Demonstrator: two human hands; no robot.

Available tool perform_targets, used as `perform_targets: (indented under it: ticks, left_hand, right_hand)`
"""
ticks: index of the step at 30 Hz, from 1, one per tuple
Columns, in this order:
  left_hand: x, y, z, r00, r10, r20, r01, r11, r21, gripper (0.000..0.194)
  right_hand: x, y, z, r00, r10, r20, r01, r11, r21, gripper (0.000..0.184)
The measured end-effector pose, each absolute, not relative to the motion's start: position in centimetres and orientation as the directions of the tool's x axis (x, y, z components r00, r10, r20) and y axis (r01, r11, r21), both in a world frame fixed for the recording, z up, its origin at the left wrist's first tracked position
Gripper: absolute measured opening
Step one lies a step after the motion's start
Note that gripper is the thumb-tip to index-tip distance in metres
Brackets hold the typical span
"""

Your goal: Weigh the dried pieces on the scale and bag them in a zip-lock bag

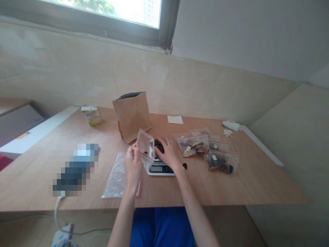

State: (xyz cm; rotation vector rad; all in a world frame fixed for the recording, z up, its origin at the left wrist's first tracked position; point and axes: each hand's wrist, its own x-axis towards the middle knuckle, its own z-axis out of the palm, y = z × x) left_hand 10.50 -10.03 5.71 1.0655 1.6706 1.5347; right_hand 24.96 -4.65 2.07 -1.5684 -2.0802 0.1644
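Your left hand (133, 164) pinches a zip bag (145, 145) — your right hand (166, 153) lies open on dark pieces (159, 145) over the scale (161, 169) — filled bags (193, 144) sit done at 2 o'clock.

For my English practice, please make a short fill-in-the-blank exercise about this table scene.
The person's ____ hand pinches a clear zip bag. The other hand rests on dark pieces on a digital kitchen scale. A kraft paper pouch stands ____ on the plywood table. Filled zip bags lie on the person's ____ side of the scale.

Missing words: left; upright; right.
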Motion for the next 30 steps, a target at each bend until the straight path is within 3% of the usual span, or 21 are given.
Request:
perform_targets:
  ticks: [9, 12, 15, 19, 22, 24, 27, 30]
  left_hand:
    - [10.6, -9.8, 5.8, -0.473, 0.878, 0.076, 0.146, -0.007, 0.989, 0.032]
    - [10.7, -9.8, 5.8, -0.456, 0.886, 0.083, 0.133, -0.024, 0.991, 0.031]
    - [10.8, -9.8, 5.7, -0.451, 0.888, 0.087, 0.120, -0.037, 0.992, 0.029]
    - [10.8, -9.5, 5.5, -0.449, 0.888, 0.095, 0.113, -0.048, 0.992, 0.026]
    - [10.7, -9.3, 5.2, -0.447, 0.887, 0.115, 0.123, -0.066, 0.990, 0.024]
    - [10.7, -9.3, 5.1, -0.442, 0.889, 0.125, 0.127, -0.075, 0.989, 0.024]
    - [10.7, -9.3, 5.0, -0.428, 0.896, 0.120, 0.117, -0.077, 0.990, 0.026]
    - [10.5, -9.4, 5.0, -0.426, 0.897, 0.114, 0.121, -0.069, 0.990, 0.024]
  right_hand:
    - [24.3, -4.7, 2.6, -0.225, 0.935, 0.273, 0.944, 0.279, -0.178, 0.022]
    - [24.6, -4.3, 3.2, -0.231, 0.934, 0.273, 0.947, 0.280, -0.158, 0.018]
    - [25.2, -3.6, 3.3, -0.184, 0.943, 0.276, 0.932, 0.256, -0.256, 0.017]
    - [25.7, -2.6, 3.1, -0.096, 0.934, 0.343, 0.839, 0.261, -0.477, 0.016]
    - [25.0, -2.5, 4.0, 0.073, 0.917, 0.392, 0.677, 0.243, -0.694, 0.021]
    - [23.9, -2.7, 5.3, 0.136, 0.924, 0.357, 0.483, 0.253, -0.838, 0.028]
    - [22.0, -3.4, 7.5, -0.001, 0.971, 0.238, 0.190, 0.234, -0.954, 0.032]
    - [20.6, -4.1, 8.9, -0.209, 0.970, 0.128, 0.178, 0.166, -0.970, 0.030]
